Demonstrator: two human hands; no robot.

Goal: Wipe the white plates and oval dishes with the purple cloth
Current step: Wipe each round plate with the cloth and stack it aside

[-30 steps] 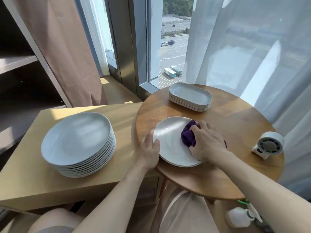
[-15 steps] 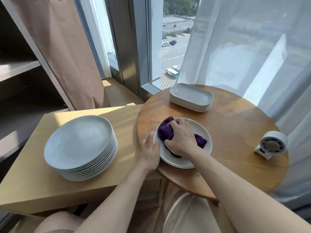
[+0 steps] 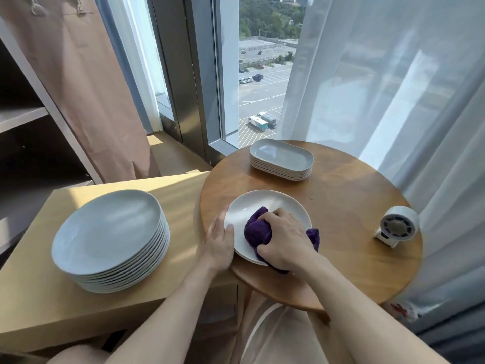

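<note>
A single white plate (image 3: 265, 206) lies on the round wooden table (image 3: 349, 206), near its left front. My right hand (image 3: 284, 239) grips a bunched purple cloth (image 3: 256, 231) and presses it onto the plate's near half. My left hand (image 3: 219, 240) rests on the plate's left rim, thumb on top of the edge. A tall stack of round white plates (image 3: 110, 235) sits on the square light-wood table (image 3: 34, 306) to the left. A stack of oval dishes (image 3: 282, 157) stands at the back of the round table.
A small white fan (image 3: 396, 227) stands at the round table's right edge. Sheer white curtains (image 3: 393, 88) hang behind and to the right. A beige curtain (image 3: 86, 88) and dark shelving (image 3: 21, 122) are on the left, a window (image 3: 259, 74) straight ahead.
My right hand swept the cloth from the plate's right side to its left, then back toward the near middle. My left hand stayed on the rim. The camera tilted upward.
</note>
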